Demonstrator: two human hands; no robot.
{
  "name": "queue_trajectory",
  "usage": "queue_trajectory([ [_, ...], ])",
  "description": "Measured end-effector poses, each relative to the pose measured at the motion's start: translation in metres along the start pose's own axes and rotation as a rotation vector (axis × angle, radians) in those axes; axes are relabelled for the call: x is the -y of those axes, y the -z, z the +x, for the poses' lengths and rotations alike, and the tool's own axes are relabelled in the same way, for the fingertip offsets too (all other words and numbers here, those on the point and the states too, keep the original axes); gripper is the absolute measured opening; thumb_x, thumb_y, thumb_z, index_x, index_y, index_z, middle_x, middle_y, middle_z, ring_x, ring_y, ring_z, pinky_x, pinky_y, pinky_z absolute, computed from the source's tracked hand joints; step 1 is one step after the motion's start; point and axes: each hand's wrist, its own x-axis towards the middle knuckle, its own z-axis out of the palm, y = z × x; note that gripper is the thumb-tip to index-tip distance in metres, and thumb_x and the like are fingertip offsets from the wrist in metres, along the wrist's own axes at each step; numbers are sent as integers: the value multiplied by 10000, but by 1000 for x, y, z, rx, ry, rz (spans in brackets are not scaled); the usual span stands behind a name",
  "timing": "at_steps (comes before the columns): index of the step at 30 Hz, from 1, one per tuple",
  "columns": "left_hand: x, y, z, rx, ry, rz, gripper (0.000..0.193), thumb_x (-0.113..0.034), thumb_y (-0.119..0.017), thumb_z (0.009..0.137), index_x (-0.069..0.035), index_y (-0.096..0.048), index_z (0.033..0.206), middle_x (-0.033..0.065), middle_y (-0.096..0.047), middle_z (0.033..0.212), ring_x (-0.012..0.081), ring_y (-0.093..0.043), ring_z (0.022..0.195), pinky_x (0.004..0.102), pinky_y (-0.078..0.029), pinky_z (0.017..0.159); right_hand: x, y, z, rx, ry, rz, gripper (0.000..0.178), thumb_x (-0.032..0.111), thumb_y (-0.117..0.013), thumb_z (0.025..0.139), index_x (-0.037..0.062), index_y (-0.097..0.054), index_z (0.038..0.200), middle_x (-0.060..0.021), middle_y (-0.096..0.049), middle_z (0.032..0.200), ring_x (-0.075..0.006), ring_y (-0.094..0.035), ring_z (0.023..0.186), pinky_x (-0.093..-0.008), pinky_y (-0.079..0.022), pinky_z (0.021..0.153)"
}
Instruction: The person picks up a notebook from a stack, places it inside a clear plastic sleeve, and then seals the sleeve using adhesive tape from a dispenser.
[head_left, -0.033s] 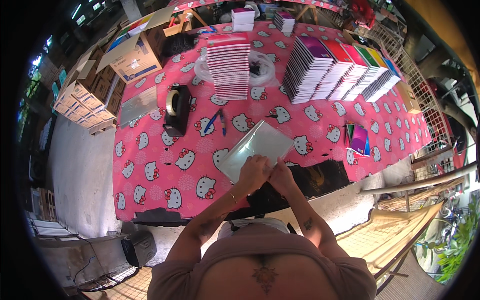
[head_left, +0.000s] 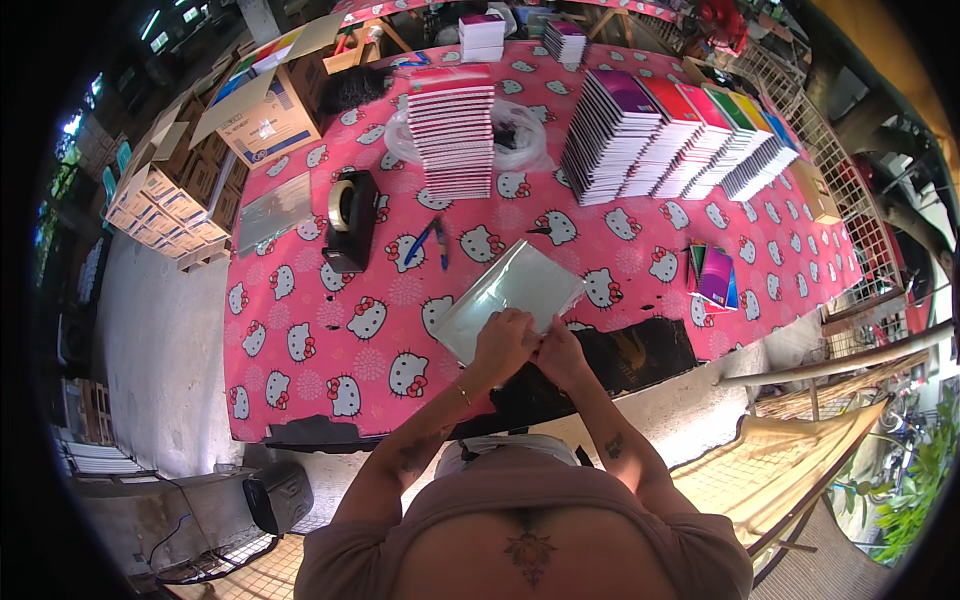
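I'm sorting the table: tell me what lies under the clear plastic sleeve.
The clear plastic sleeve lies on the pink patterned tablecloth. Both hands, left hand and right hand, cover its near edge, hiding what's beneath.

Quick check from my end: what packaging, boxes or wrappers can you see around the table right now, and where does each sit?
Clear plastic sleeve: flat, shiny rectangle at the near table edge, held by the left hand and right hand.
Cardboard box: open, brown and white with blue print, beyond the table's far left corner.
Small cartons: stacked rows, white and tan, on the floor at left.
Clear plastic bag: crumpled, behind the pink notebook stack.
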Motion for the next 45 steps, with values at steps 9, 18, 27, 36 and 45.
queue_trajectory([
  [9, -13, -9, 1, -13, -57, 72, 252, -202, -626, 899, -34, -634, 1087, 185, -687, 985, 407, -651, 879, 490, -519, 797, -1, 45, 8, 239, -53, 139, 538, 476, -469, 1040, 121, -428, 1441, -87, -587, 1320, -233, -590, 1137, -430, -471, 997],
  [18, -38, 127, 26, 399, -92, -231, 223, -176, -498, 990, -5, -624, 1058, 216, -670, 887, 399, -656, 842, 482, -486, 753, 66, -69, -10, -228, 1093, -1577, 903, 220, -849, 800, -5, -312, 1490, -147, -550, 1328, -233, -578, 1182, -402, -470, 998],
  [27, -5, 113, 5, -336, -290, 120, 84, -196, -640, 914, -125, -634, 869, 100, -642, 806, 303, -650, 799, 456, -467, 738, 45, -112, 7, -70, 616, -1036, 201, -23, -704, 861, 29, -640, 1045, -50, -679, 968, -114, -624, 980, -293, -503, 885],
  [36, 17, 118, 33, -477, -170, 240, 183, -218, -608, 951, -107, -634, 808, 103, -644, 699, 339, -642, 626, 458, -493, 613, 30, -121, 6, -133, 824, -1184, 142, -60, -629, 849, 8, -668, 968, -63, -685, 870, -123, -646, 831, -285, -524, 752],
  [45, -22, 159, 34, -266, -143, 149, 96, -149, -662, 924, -53, -651, 921, 146, -656, 779, 343, -666, 722, 420, -504, 591, 52, -151, -15, -558, 1295, -1495, 431, 187, -676, 965, 19, -526, 1333, -84, -654, 1121, -194, -639, 1032, -333, -499, 885],
])
